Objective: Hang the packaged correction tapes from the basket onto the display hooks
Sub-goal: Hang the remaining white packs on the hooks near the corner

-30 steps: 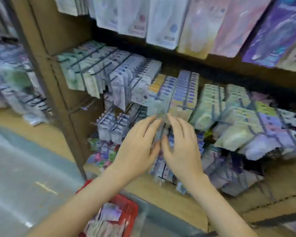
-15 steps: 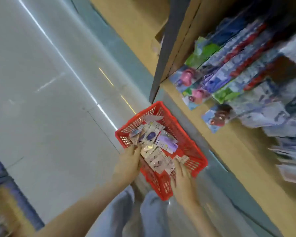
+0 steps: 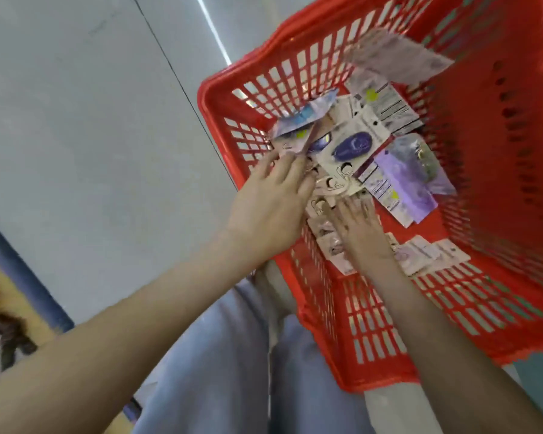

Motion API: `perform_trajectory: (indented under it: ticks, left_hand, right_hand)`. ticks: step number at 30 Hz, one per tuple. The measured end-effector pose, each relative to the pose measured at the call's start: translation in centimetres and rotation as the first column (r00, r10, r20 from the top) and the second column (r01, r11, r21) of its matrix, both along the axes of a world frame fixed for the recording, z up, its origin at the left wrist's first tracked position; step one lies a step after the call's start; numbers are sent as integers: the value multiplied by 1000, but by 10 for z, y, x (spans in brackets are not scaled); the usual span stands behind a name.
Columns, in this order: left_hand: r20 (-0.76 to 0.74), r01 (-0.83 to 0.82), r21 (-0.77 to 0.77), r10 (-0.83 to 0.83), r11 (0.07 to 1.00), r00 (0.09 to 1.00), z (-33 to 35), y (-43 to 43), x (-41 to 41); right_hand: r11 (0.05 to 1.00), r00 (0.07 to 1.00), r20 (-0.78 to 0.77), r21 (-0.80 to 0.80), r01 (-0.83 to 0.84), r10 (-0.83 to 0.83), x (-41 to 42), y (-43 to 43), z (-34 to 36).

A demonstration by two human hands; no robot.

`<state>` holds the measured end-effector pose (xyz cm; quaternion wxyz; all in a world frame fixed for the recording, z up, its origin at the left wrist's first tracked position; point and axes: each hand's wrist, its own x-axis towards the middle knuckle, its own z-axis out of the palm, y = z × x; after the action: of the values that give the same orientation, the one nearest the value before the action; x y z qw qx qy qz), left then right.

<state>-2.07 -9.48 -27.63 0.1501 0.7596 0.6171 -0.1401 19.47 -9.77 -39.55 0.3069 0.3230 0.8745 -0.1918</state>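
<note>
On grey floor (image 3: 76, 151), just ahead of knees in pale-blue jeans (image 3: 220, 371): red basket (image 3: 499, 151); packaged correction tapes (image 3: 333, 186) strewn over its bottom, overlapping, a few propped vs far wall; among them pkt w/ dark-blue oval (image 3: 353, 145) and lilac pkt (image 3: 398, 186) just to its right. Both hands down in basket, near each other, apart; right hand (image 3: 358, 228) spread flat, fingers straight, pressing on pale pkts nr front wall, clamped on nothing; left hand (image 3: 273, 198) reaching over left wall, fingertips at a pkt by left corner; pinching or only touching, can't tell.
</note>
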Motion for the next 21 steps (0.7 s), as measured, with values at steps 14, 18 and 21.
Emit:
perform_trajectory:
  ticks: [14,18,21]
  left_hand:
    - [48,-15,11,14,1000,999,-5,-9,6]
    - [245,-140,-23,142,990,959,28,-4,10]
    - [512,-450,-309,545,838,664,111,6,23]
  right_hand:
    - [983,980,-189,181,-25,59,30,-11,24]
    - [962,918,-333,87,258,-216,30,14,106]
    - [673,580,-361,-231,702,-730,14,38,220]
